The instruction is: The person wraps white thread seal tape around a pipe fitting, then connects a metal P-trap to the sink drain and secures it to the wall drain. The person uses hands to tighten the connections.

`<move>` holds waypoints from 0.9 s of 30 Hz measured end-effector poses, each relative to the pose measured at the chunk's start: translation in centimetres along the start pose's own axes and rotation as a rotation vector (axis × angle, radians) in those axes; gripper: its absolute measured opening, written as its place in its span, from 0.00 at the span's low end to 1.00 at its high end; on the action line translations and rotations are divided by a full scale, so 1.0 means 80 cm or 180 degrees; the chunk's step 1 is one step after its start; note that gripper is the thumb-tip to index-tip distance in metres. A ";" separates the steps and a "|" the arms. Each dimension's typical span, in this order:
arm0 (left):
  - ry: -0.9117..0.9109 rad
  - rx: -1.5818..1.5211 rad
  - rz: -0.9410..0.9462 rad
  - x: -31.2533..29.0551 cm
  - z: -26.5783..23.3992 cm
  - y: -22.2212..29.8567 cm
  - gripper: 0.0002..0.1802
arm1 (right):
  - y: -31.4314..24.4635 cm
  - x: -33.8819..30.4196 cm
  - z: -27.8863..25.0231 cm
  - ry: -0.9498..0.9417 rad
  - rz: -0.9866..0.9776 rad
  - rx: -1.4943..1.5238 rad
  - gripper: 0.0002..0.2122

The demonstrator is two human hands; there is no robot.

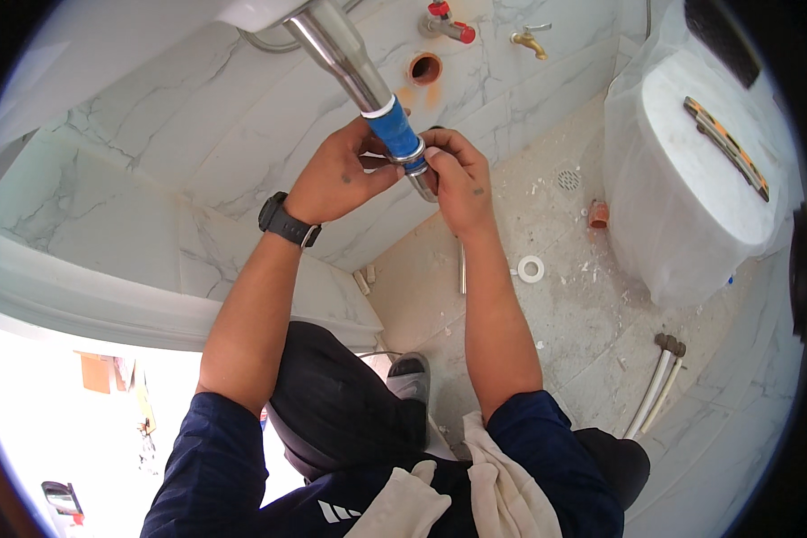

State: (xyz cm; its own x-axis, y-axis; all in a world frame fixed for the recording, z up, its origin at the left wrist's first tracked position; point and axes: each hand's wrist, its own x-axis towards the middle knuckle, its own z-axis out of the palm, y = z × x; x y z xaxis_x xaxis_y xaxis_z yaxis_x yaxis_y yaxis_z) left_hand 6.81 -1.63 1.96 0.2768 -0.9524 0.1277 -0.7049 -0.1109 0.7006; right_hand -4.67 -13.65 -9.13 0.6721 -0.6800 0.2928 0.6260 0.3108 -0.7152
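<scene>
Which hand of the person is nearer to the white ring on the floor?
The right. The right hand, on the right side of the blue-banded pipe, is above and left of the white ring; the left hand, on the pipe's left side, is farther left.

Got plastic-wrapped white fixture (668,188) over right with orange-and-black tool (728,148) on top. Also spotting brass tap (533,43) on far wall (489,85), plus thin white tubes (647,393) near right.

downward fisheye from head height
</scene>
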 end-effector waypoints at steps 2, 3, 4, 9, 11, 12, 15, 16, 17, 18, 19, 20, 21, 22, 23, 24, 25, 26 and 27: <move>0.0004 -0.0012 -0.0153 0.002 0.000 0.001 0.37 | 0.001 0.000 -0.002 -0.0121 -0.0036 -0.0078 0.10; 0.0012 0.0051 -0.0149 0.001 0.001 0.001 0.37 | 0.001 -0.001 -0.003 -0.0110 -0.0011 -0.0148 0.11; 0.0032 0.0128 -0.0147 0.002 0.001 0.001 0.37 | 0.000 -0.003 -0.004 -0.0188 -0.0062 -0.0111 0.11; 0.0055 -0.0333 -0.0188 0.002 0.004 -0.002 0.38 | -0.003 -0.016 -0.004 -0.0233 -0.0256 -0.0352 0.14; 0.0088 -0.0696 -0.0269 0.001 0.005 -0.003 0.39 | 0.000 -0.018 -0.001 -0.0227 -0.0383 -0.0405 0.15; 0.0096 -0.0736 -0.0233 0.001 0.006 -0.004 0.39 | 0.002 -0.019 0.001 -0.0250 -0.0499 -0.0425 0.15; 0.0136 -0.0710 -0.0241 0.002 0.008 -0.003 0.39 | 0.011 -0.016 0.007 -0.0155 -0.0687 -0.0555 0.16; 0.0153 -0.0649 -0.0279 0.002 0.008 -0.003 0.39 | 0.012 -0.014 0.007 -0.0172 -0.0705 -0.0501 0.16; 0.0168 -0.0580 -0.0314 0.002 0.008 -0.002 0.39 | 0.013 -0.013 0.007 -0.0190 -0.0722 -0.0443 0.16; 0.0191 -0.0685 -0.0331 0.001 0.007 -0.002 0.37 | 0.013 -0.012 0.005 -0.0174 -0.0698 -0.0400 0.16; 0.0210 -0.0787 -0.0342 0.001 0.006 -0.002 0.35 | 0.011 -0.012 0.002 -0.0242 -0.0597 -0.0392 0.16; 0.0211 -0.0895 -0.0297 0.000 0.005 -0.003 0.34 | 0.008 -0.011 -0.003 -0.0273 -0.0450 -0.0395 0.15; 0.0206 -0.1084 -0.0574 0.000 0.004 -0.004 0.30 | 0.005 -0.010 -0.006 -0.0305 -0.0304 -0.0399 0.15; 0.0188 -0.1272 -0.0790 0.001 0.001 -0.007 0.26 | 0.002 -0.009 -0.009 -0.0337 -0.0141 -0.0313 0.15; 0.0189 -0.1446 -0.0992 0.001 0.000 -0.009 0.22 | -0.001 -0.006 -0.011 -0.0370 0.0022 -0.0224 0.15; 0.0078 -0.1700 -0.1213 0.001 -0.001 -0.012 0.20 | -0.004 -0.004 -0.013 -0.0401 0.0178 -0.0133 0.15; -0.0018 -0.1940 -0.1414 0.002 0.000 -0.015 0.17 | -0.007 -0.004 -0.014 -0.0381 0.0187 -0.0239 0.15; -0.0083 -0.2143 -0.1668 0.003 -0.001 -0.017 0.16 | -0.009 -0.005 -0.014 -0.0361 0.0194 -0.0343 0.15; -0.0185 -0.2238 -0.1684 0.004 -0.002 -0.018 0.16 | -0.010 -0.007 -0.014 -0.0341 0.0205 -0.0447 0.15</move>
State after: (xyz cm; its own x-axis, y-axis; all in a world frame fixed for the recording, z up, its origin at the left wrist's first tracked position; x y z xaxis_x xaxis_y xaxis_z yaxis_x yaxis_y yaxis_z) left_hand 8.01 -1.70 1.06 0.4059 -0.8407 -0.3583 0.0766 -0.3594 0.9300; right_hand -5.99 -14.28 -9.40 0.7520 -0.5848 0.3040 0.5239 0.2507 -0.8140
